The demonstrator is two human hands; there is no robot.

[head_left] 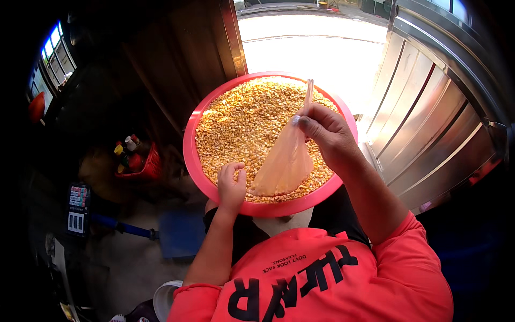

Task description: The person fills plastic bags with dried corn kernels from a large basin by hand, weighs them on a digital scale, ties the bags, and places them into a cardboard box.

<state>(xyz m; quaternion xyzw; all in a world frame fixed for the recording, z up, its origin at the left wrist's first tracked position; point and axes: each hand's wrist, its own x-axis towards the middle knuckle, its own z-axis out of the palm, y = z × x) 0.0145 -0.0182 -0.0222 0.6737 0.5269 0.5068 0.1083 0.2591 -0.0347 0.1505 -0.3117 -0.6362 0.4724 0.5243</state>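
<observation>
A wide pink-red basin [190, 155] full of loose yellow corn kernels [241, 115] rests in front of me, by my knees. My right hand [327, 131] is above the basin's right side, with thumb and fingers closed around the gathered neck of a thin, clear plastic bag [287, 161]. The bag's twisted top sticks up past my fingers, and its wide lower part hangs down to the corn; a few kernels seem to show at its bottom. Close to the basin's near edge, left of the bag, my left hand [232, 188] is held over the corn with curled fingers. Whatever they may hold is hidden.
A bright doorway lies beyond the basin, with a metal door [424, 118] on the right and a dark wooden panel [177, 64] on the left. To the left are a red basket [147, 167] of bottles and a platform scale [179, 233] with its display [78, 209].
</observation>
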